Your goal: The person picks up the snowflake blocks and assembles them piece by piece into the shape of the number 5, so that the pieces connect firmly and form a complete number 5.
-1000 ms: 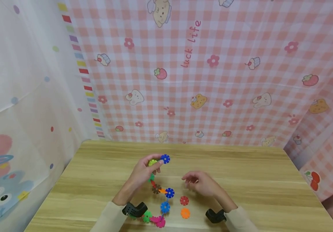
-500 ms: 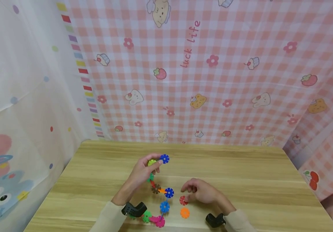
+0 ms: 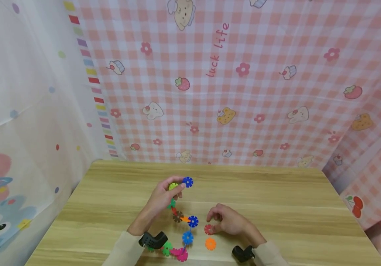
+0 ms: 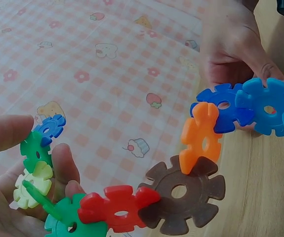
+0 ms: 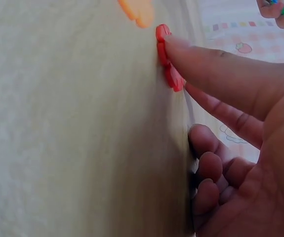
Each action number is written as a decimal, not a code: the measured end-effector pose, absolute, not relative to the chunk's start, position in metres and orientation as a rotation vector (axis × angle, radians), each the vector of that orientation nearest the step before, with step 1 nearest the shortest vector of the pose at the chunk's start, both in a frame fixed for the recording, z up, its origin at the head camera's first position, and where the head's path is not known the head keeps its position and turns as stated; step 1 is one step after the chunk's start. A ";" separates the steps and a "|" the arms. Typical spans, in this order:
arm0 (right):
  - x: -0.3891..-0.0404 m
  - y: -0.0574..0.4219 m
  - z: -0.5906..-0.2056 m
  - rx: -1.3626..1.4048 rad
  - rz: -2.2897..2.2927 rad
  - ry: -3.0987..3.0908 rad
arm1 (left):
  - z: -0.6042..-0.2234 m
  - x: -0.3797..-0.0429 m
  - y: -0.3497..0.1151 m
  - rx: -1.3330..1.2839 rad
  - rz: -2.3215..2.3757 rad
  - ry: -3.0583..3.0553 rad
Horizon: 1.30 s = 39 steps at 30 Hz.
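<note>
In the head view my left hand [image 3: 167, 194] holds the upper end of a chain of notched plastic snowflake discs. A dark blue disc [image 3: 188, 182] sticks out past its thumb, and a yellow-green disc [image 4: 33, 185] lies within the fingers. From there the chain runs down through a red disc [image 4: 119, 208], a brown disc [image 4: 181, 195] and an orange disc [image 4: 201, 138] to blue ones. My right hand [image 3: 229, 220] has its thumb on a loose red disc [image 3: 208, 229] at the tabletop, the index fingertip right at its edge. The other fingers are curled.
A loose orange disc [image 3: 210, 244] lies on the wooden table [image 3: 277, 195], nearer me than the loose red one. The chain's lower part, with a pink disc [image 3: 182, 255] and a green disc [image 3: 167, 248], passes by my left wrist. Printed cloth [image 3: 243, 92] hangs behind the table.
My right hand has come down toward me from above the table, and its thumb has reached the loose red disc. The left hand keeps its hold on the chain, nearly still.
</note>
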State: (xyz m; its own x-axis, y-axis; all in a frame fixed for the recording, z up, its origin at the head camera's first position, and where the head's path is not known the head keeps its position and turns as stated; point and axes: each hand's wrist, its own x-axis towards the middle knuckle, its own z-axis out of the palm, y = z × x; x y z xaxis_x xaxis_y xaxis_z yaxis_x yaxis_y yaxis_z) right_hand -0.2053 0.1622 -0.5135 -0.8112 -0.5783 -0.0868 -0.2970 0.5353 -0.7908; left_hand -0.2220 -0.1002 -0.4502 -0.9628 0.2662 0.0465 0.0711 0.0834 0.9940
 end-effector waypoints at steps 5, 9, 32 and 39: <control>-0.205 0.161 -0.514 -0.735 -1.145 2.468 | -0.451 -0.223 -0.100 0.351 2.002 2.193; -0.203 0.161 -0.513 -0.745 -1.156 2.477 | -0.451 -0.223 -0.100 0.367 2.006 2.188; -0.203 0.162 -0.515 -0.692 -1.168 2.467 | -0.448 -0.220 -0.099 0.362 2.000 2.199; -0.200 0.161 -0.514 -0.673 -1.221 2.405 | -0.448 -0.221 -0.099 0.361 1.996 2.197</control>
State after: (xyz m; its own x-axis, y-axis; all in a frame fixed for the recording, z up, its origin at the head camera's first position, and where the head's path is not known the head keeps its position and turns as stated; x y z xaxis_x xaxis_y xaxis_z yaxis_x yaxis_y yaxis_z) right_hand -0.2005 0.1614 -0.5140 -0.8218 -0.5608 -0.1009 -0.2495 0.5133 -0.8212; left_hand -0.2207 -0.0988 -0.4485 -0.9597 0.2767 0.0496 0.0758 0.0850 0.9935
